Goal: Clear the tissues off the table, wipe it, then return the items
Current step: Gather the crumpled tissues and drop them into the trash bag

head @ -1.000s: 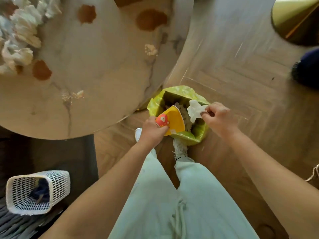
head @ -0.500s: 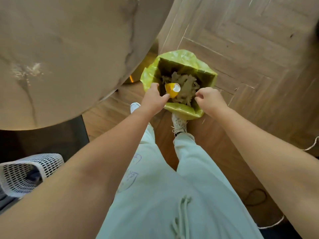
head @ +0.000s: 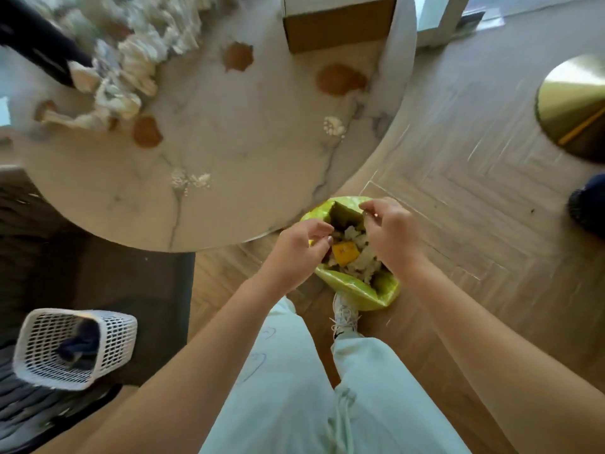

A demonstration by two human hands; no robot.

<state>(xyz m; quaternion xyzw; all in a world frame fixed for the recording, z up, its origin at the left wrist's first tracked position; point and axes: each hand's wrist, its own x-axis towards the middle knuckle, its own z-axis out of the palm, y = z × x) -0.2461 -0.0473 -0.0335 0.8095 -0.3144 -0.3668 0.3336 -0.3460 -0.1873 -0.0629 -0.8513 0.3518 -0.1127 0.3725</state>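
A bin lined with a green bag (head: 357,290) stands on the floor by the table's near edge. It holds crumpled tissues (head: 363,260) and a yellow scraper (head: 345,252). My left hand (head: 296,250) hovers at the bin's left rim with loosely curled fingers that hold nothing. My right hand (head: 391,234) hangs over the bin's far side, also loosely curled around nothing. On the round marble table (head: 229,191) lie a heap of used tissues (head: 137,60), brown stains (head: 339,80) and white crumbs (head: 190,181).
A cardboard box (head: 337,27) sits at the table's far edge. A white mesh basket (head: 75,348) lies on a dark rug at the lower left. A gold round base (head: 576,103) and a dark shoe (head: 589,208) are on the wooden floor to the right.
My left hand has let go of the yellow scraper, which now lies in the bin. The tissue from my right hand has gone into the bin. My view has tilted up toward the table.
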